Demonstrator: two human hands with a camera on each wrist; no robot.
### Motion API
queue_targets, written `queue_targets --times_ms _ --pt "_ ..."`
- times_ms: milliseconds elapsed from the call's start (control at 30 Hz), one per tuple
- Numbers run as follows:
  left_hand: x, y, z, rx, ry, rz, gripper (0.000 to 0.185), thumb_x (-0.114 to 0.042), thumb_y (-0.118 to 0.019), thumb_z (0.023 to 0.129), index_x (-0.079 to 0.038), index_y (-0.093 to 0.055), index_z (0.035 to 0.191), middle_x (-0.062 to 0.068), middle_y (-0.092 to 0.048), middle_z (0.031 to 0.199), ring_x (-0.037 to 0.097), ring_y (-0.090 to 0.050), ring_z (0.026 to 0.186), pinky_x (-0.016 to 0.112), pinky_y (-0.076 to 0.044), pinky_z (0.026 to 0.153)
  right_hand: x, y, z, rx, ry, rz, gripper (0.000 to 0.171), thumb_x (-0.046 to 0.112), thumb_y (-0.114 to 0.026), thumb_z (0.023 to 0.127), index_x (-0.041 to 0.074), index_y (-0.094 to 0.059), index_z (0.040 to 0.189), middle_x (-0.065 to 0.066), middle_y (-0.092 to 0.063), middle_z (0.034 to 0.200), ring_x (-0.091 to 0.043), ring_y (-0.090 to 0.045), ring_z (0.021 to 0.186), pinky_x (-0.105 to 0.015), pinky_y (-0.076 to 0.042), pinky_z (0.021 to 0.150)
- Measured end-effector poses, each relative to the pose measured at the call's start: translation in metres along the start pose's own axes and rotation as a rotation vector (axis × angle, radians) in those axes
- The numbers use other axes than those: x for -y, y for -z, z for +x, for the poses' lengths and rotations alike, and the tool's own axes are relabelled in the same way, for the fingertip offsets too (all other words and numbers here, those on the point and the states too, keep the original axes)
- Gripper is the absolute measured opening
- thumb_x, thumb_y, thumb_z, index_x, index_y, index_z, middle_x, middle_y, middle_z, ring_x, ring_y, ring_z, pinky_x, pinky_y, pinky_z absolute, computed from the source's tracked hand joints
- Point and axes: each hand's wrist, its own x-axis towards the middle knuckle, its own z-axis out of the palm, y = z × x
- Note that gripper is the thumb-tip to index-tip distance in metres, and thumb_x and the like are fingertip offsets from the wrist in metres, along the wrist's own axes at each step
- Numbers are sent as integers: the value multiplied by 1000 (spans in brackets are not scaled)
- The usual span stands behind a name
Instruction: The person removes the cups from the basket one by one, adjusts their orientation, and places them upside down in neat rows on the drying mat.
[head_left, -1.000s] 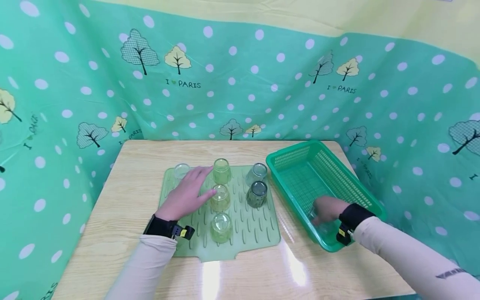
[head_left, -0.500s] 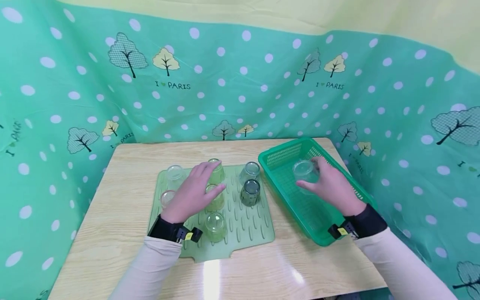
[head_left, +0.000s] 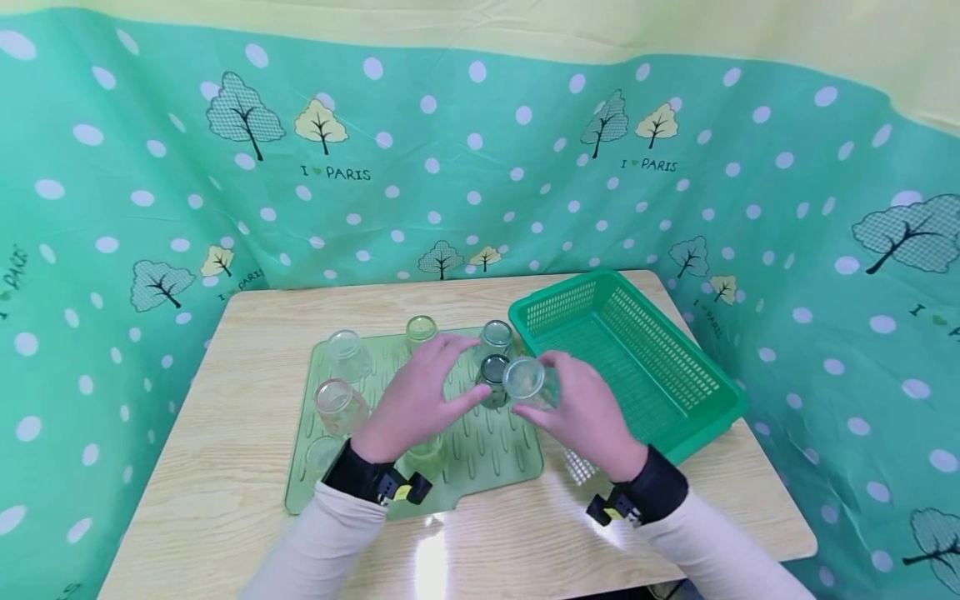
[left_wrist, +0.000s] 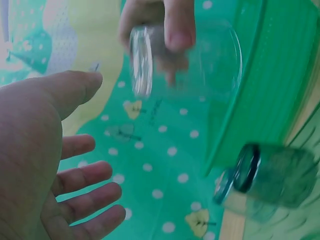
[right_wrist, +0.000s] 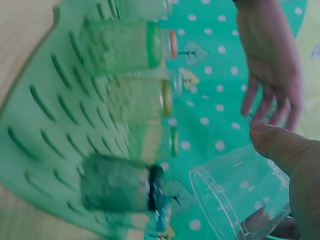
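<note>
My right hand (head_left: 577,410) grips a clear glass (head_left: 524,379) tilted on its side, held in the air over the right edge of the green ridged mat (head_left: 510,446). The right wrist view shows my thumb (right_wrist: 280,150) pressed on the glass (right_wrist: 235,197). My left hand (head_left: 420,398) hovers open just left of it with fingers spread, palm (left_wrist: 35,150) facing the glass (left_wrist: 187,60) and not touching it. Several upturned glasses stand on the mat, among them a dark green one (head_left: 492,372) right beside the held glass.
A green mesh basket (head_left: 637,358) with nothing in it sits at the right of the wooden table (head_left: 247,350). Clear glasses (head_left: 345,350) stand at the mat's left side, a yellow-green one (head_left: 421,328) and a grey one (head_left: 496,335) at its back. Patterned green cloth surrounds the table.
My right hand lifted the clear glass out of the basket and carried it left to the mat's right edge. My left hand rose off the mat and moved right towards the glass.
</note>
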Motion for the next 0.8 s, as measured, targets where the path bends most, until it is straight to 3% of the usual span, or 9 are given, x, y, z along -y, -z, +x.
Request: queue_targets --times_ms 267,500,567,667,733,800 --pt "-8 -22 -3 86 -6 10 69 -49 -77 91 -15 -55 147 5 -59 141 23 -57 129 42 -54 104 17 -45 -11 -57 85 -12 76 44 -92 76 -4 -61 126 -16 -72 114 -32 -69 107 -47 -58 93" --pt "-5 -27 -8 100 11 -20 51 -41 -78 90 -12 -67 130 3 -69 120 20 -67 110 37 -58 92 24 -60 -16 -67 50 64 71 31 -95 72 -3 -61 124 -15 -71 112 -31 -69 104 -44 -59 90" --pt "-4 -29 -9 92 10 -23 47 -40 -78 89 -12 -69 125 2 -70 116 19 -68 105 35 -59 89 23 -59 -16 -27 55 70 80 35 -94 73 -5 -58 131 -18 -70 118 -32 -68 109 -45 -58 94" --pt "-2 -33 -10 78 1 17 45 -39 -79 88 -11 -70 122 3 -71 114 18 -69 102 34 -59 86 19 -49 -15 69 17 98 109 47 -93 72 -6 -41 151 -21 -62 134 -35 -60 125 -49 -55 102" --pt "0 -38 -11 74 -13 71 47 -39 -81 87 -9 -70 122 4 -71 115 19 -68 103 35 -60 86 15 -38 -15 132 -37 133 127 54 -92 71 -1 -23 162 -23 -53 147 -38 -51 136 -53 -52 105" --pt "1 -44 -12 77 -28 134 50 -41 -82 86 -9 -70 122 4 -71 116 18 -68 104 33 -60 86 11 -26 -14 167 -102 180 132 55 -91 73 6 -10 166 -21 -46 154 -39 -45 142 -56 -51 105"
